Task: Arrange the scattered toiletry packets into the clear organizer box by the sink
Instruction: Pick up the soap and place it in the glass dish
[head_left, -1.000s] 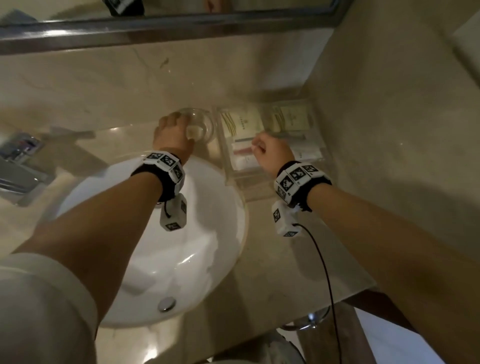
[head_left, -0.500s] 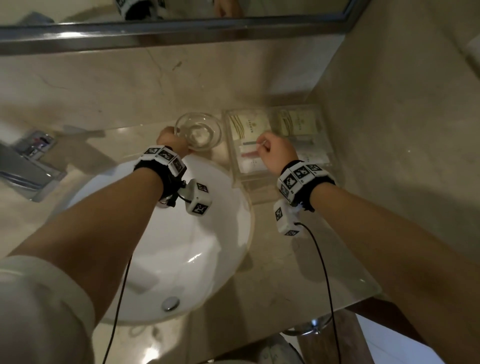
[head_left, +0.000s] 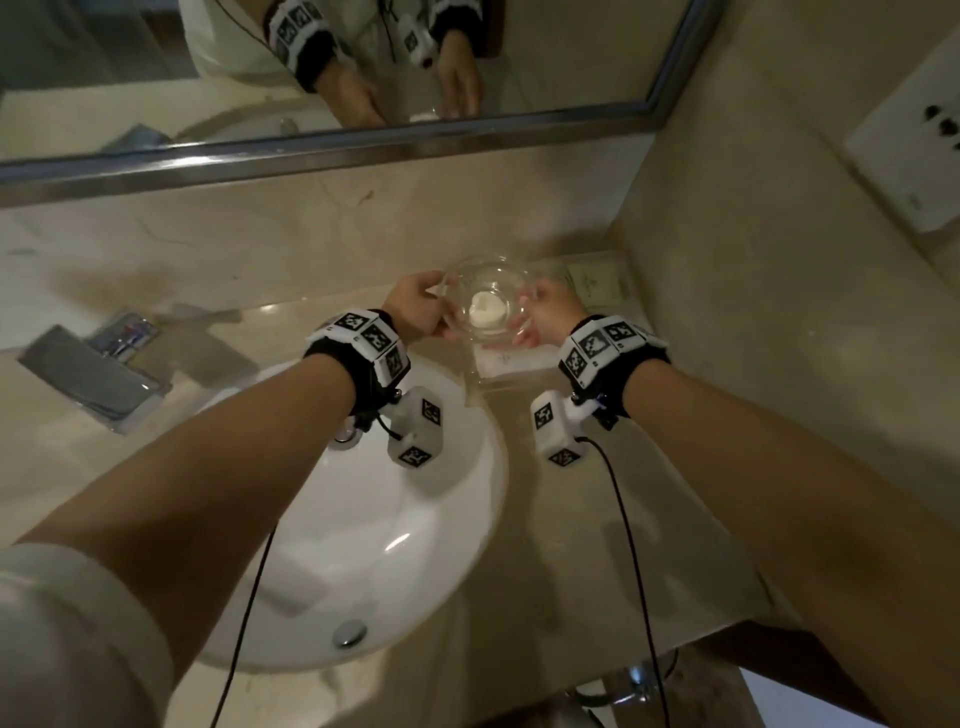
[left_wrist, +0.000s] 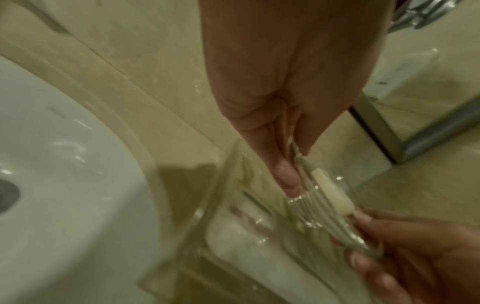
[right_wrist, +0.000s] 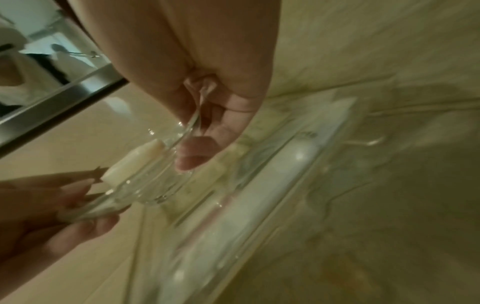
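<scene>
A clear glass dish (head_left: 493, 280) with a white soap bar (head_left: 487, 313) in it hangs above the clear organizer box (head_left: 511, 366). My left hand (head_left: 441, 306) pinches its left rim and my right hand (head_left: 524, 325) pinches its right rim. In the left wrist view my thumb and fingers (left_wrist: 285, 179) clamp the ribbed glass beside the soap (left_wrist: 330, 192). The right wrist view has my thumb (right_wrist: 194, 152) over the rim, with the soap (right_wrist: 135, 162) inside. Toiletry packets (head_left: 597, 283) lie in the box, partly hidden by the dish and my hands.
A white sink basin (head_left: 363, 519) sits at the left of the box, with a chrome faucet (head_left: 93, 374) further left. The box stands close to the right wall (head_left: 779, 312). A mirror (head_left: 311, 78) runs along the back. The counter edge (head_left: 727, 623) is near me.
The glass dish has risen off the counter and moved right, over the box. My right hand left the packets in the box and took the dish's right rim. The head view tilted up.
</scene>
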